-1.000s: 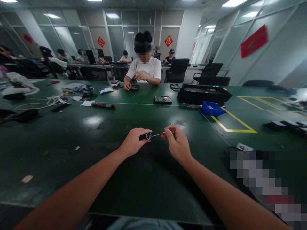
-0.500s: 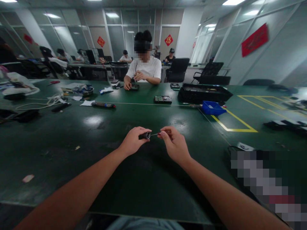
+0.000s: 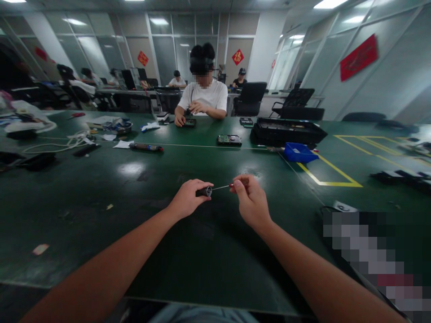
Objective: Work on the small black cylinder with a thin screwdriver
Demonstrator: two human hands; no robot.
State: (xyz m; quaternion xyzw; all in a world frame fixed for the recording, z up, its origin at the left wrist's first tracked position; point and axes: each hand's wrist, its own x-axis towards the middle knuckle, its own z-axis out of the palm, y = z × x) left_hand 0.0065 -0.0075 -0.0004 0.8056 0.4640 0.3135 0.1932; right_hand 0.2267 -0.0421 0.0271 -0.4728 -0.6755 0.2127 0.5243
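Note:
Above the middle of the green table [image 3: 141,269], my left hand [image 3: 187,199] is closed round a short black cylinder [image 3: 205,191]. Its round open end, with a pale rim, faces right. My right hand [image 3: 252,201] pinches the red handle of a thin screwdriver [image 3: 220,187]. The metal shaft points left, and its tip is at the open end of the cylinder; whether the tip sits inside I cannot tell. The fingers hide most of the handle.
Across the table a co-worker [image 3: 204,96] in a white shirt handles a small dark device. A hard drive [image 3: 229,140], a blue bin [image 3: 299,153] and a long black tray [image 3: 288,131] lie ahead. A pen-shaped electric tool [image 3: 146,147] and cables lie on the left.
My right hand moved left with the screwdriver, bringing it closer to the cylinder, then drew back right, so more shaft shows again. My left hand has hardly moved.

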